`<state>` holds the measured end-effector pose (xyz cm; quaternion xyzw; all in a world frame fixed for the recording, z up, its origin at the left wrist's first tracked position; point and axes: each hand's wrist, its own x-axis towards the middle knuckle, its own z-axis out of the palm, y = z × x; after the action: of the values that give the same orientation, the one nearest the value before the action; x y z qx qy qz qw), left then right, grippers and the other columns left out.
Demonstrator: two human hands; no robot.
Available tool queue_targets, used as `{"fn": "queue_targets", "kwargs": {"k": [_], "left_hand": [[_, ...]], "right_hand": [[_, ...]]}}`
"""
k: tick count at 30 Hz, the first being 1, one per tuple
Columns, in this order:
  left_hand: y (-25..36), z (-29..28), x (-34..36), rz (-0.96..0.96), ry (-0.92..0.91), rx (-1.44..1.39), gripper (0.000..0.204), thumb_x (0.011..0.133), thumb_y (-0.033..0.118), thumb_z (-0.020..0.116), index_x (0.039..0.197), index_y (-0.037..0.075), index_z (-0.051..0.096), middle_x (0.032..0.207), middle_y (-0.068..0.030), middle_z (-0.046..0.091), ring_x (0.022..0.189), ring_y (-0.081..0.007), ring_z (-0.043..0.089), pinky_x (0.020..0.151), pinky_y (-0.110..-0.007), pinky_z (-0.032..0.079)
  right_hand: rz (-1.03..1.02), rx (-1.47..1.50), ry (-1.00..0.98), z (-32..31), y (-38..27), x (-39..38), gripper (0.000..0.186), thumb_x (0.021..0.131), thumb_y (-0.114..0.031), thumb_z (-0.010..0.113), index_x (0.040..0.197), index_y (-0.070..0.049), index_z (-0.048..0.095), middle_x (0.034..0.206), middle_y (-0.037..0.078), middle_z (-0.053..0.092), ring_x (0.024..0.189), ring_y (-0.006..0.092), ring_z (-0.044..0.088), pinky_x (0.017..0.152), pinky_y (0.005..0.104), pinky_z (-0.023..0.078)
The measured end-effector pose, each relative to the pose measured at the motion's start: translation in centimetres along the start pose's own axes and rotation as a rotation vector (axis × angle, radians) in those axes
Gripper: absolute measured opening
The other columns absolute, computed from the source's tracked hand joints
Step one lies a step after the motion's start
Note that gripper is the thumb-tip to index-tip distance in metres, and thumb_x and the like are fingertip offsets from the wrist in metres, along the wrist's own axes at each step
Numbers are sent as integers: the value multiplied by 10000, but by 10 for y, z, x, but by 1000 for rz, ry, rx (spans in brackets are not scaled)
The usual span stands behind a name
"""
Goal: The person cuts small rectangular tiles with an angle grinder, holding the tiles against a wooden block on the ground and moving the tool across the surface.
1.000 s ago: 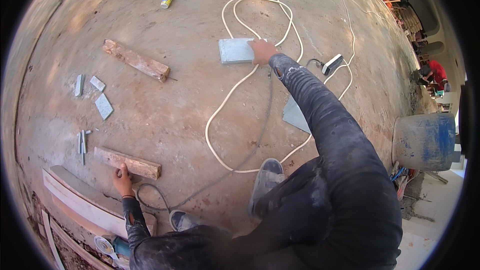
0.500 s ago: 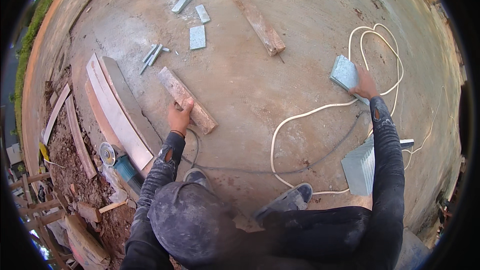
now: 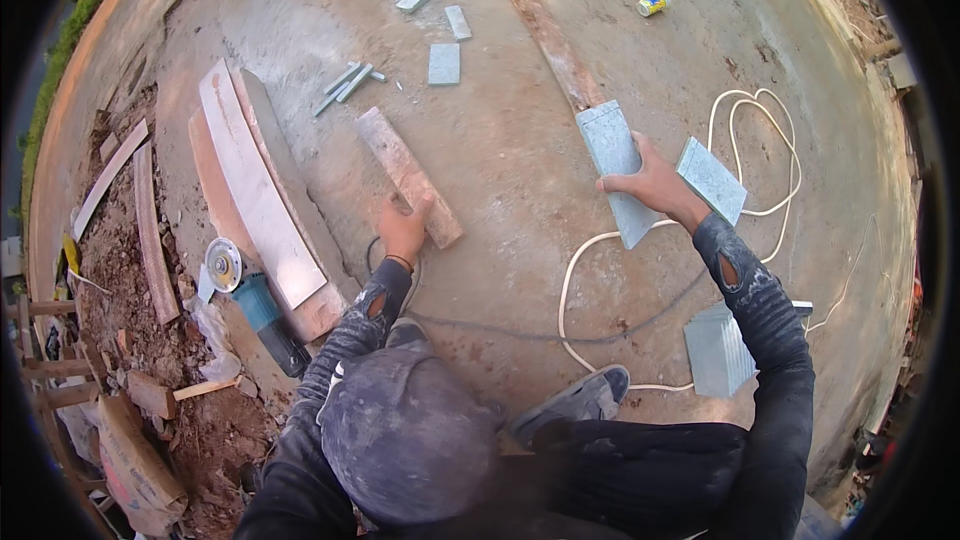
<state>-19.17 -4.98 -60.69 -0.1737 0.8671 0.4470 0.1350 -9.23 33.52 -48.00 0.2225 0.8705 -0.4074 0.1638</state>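
My right hand (image 3: 660, 183) grips a grey-green stone tile (image 3: 608, 155) by its right edge, thumb across the top face. The tile's far end overlaps the near end of a long reddish wooden beam (image 3: 550, 35). Just right of that hand, another tile (image 3: 711, 181) lies on the ground. My left hand (image 3: 404, 228) is closed on the near left side of a short wooden block (image 3: 408, 175); some of its fingers are hidden.
An angle grinder (image 3: 255, 305) lies at the left beside long boards (image 3: 262, 185). A tile stack (image 3: 718, 350) stands by my right forearm. A cream hose (image 3: 565, 290) and dark cable (image 3: 520, 342) cross the ground. Cut tile pieces (image 3: 445, 64) and a cup (image 3: 654, 2) lie farther off.
My right hand has lifted one tile off the pile at the right and carried it left to the beam's end. My left hand stays at the wooden block. The whole view has shifted slightly.
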Motion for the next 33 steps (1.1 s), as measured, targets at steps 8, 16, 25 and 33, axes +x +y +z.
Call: {"fn": "queue_targets", "kwargs": {"k": [8,16,25,33], "left_hand": [[-9,30,44,262,-55,49,447,774,297,773,1097,4,677,939,-215,689,917,-392,657,813,-435,505],[-2,59,64,85,72,-220,465,757,307,798,984,-67,641,913,-214,679,813,-366,680,779,-443,531],[23,17,151,171,374,-222,654,747,248,835,1227,-26,486,1120,-189,590,914,-292,652,691,-382,564],[50,35,150,250,-13,-310,707,717,184,824,1336,43,511,939,-111,645,808,-239,664,756,-368,527]], "right_hand": [[53,375,-201,93,-107,-2,1121,655,-443,833,1427,137,262,1327,284,479,1186,315,551,968,380,469],[182,558,49,169,-109,22,1021,667,-400,854,1361,117,312,1240,227,528,1104,269,590,900,379,511],[135,594,183,188,-107,13,954,637,-411,857,1267,134,392,1200,248,569,1068,300,619,868,375,521],[222,592,216,185,-95,10,985,676,-363,858,1356,104,320,1226,214,547,1092,251,599,897,360,513]]}}
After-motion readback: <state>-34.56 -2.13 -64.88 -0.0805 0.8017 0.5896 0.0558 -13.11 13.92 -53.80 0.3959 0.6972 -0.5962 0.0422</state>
